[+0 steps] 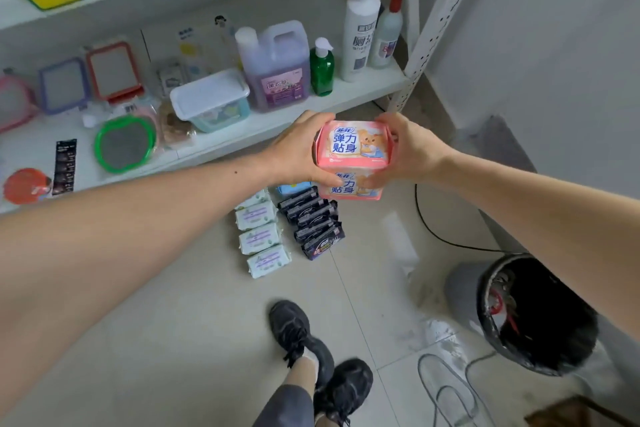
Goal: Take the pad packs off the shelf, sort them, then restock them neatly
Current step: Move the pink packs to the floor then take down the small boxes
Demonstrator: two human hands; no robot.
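Two tiers of white shelf (346, 99) fill the upper left, the largest thing in sight, set above a pale tiled floor (194, 329). On the lower tier stand a purple detergent jug (277, 69), a tall white bottle (360, 31), a smaller white bottle with a red cap (388, 35), a green pump bottle (322, 68) and a lidded tub (211, 100), with framed mirrors (114, 71) and a round green mirror (124, 144) further left. At the right, on the floor, stands a grey bin with a black liner (530, 312), and a black cable (436, 232) curves across the tiles behind it.

Below the shelf edge, two rows of pad packs lie on the floor side by side: a row of pale green packs (261, 236) and, just to its right, a row of black packs (317, 222). A blue pack (292, 188) sits at the far end of the rows, partly hidden.

Above those rows, both hands hold a stack of two pink pad packs (353, 158), one on top of the other, in the air in front of the shelf. The left hand (298, 152) has its grip curled round the left side of the stack, thumb across the lower pack. The right hand (405, 149) clasps the right side, fingers wrapped over the top edge.

Black shoes (311, 350) show at the bottom.
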